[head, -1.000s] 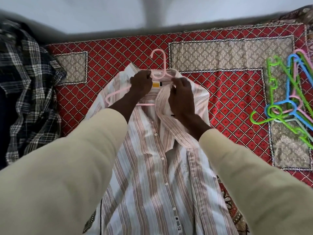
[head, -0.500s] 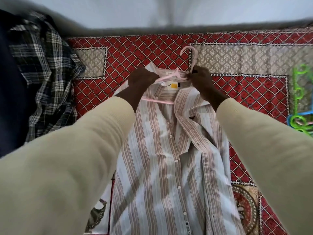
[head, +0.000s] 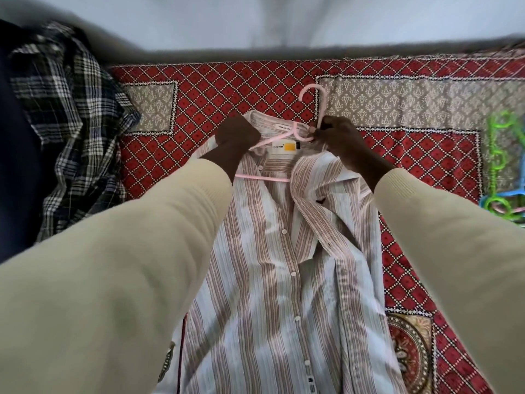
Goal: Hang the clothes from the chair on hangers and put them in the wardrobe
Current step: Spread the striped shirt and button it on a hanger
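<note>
Nearest the camera, lower left and lower right of frame: two cream sleeves (head: 108, 280) reach fwd and converge toward centre. Between them, filling the lower centre, lies the striped shirt (head: 270, 294), front up w/ white buttons running down its placket, spread flat on a red patterned bedspread (head: 227, 89); the shirt's lower end runs off the bottom edge. A round ornamental motif of the bedspread shows at lower right, just beside the shirt's edge.

Centre of frame: collar area w/ a white neck label bearing a yellow patch. Pink hanger (head: 284, 137) sits partly inside the shirt; its lower bar crosses the open neck, one shoulder arm runs up-right over the label, hook rises clear of the collar toward upper centre. Left hand (head: 237, 137), fingers curled, grips the collar/shoulder fabric at left over the hanger's arm; whether it also holds the hanger itself cannot be told. Right hand (head: 338, 137) pinches the hanger at the base of the hook, beside the shirt's right shoulder.

Left edge, mid to upper: dark plaid garment (head: 71, 123) heaped beside the bedspread, apart from the striped shirt. Right edge, mid: spare hangers (head: 500, 194), green, blue and pink, piled on the bedspread, cut by the frame, well apart from both hands.

Top of frame: pale blurred surface beyond the bedspread's far border.
</note>
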